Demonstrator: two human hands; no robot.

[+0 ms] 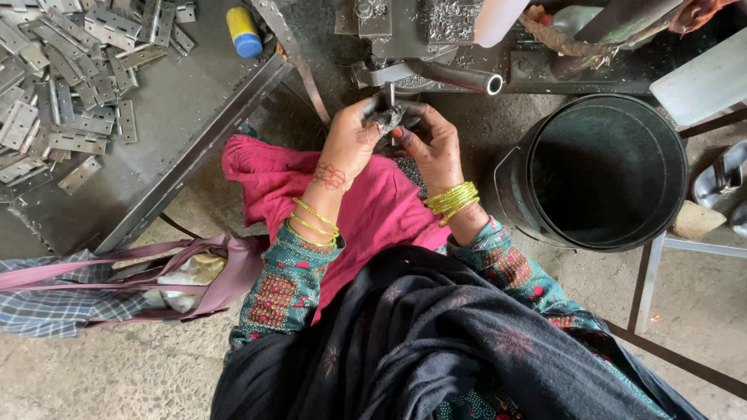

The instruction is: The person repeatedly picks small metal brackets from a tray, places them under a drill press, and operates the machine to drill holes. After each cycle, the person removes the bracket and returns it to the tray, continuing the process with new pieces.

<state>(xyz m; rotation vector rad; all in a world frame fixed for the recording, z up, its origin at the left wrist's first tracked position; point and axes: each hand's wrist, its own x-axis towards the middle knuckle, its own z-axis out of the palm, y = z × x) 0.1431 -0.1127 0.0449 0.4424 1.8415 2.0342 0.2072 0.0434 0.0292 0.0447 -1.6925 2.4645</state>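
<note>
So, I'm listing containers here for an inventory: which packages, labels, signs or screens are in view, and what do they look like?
Small yellow cylinder with blue cap: lies on the grey metal tray, top left; no label readable.
Large round black metal bucket: stands right of the hands, open, unlabelled.
Pink-strapped bag: on the floor, left.
No signs or screens.

light: soft daylight, even | shadows: faint | focus: sharp | edges: slight bend

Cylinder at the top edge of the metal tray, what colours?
The cylinder is yellow with a blue end; the head view shows it lying on the metal tray.
</note>
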